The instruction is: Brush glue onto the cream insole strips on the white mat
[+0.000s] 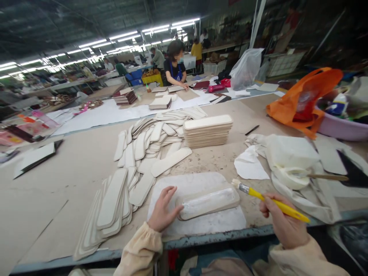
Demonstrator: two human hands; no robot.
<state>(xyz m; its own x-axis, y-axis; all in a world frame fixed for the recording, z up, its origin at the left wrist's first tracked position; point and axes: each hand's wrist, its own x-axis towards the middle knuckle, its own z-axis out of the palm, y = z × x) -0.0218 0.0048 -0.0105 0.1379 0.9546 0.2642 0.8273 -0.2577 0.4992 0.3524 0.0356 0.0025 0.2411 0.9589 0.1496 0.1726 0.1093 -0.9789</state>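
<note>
My right hand [284,220] grips a brush [258,193] with a yellow handle; its pale bristles point left, close to the right end of a small stack of rounded strips. The top strip [208,201] looks wet and shiny. My left hand [165,209] has its fingers spread, the thumb at the strip's left end. Under the strips lies a white sheet [201,182] near the table's front edge. Behind it stands a neat stack of pale strips [207,132]. Many loose strips [112,199] are fanned and heaped to the left.
A white container [291,153] with cloth around it and a wooden-handled tool [327,176] sit at the right. Farther back are an orange bag [304,99], a purple basin [342,126] and a black pen-like object [252,130]. A person [174,69] works across the table.
</note>
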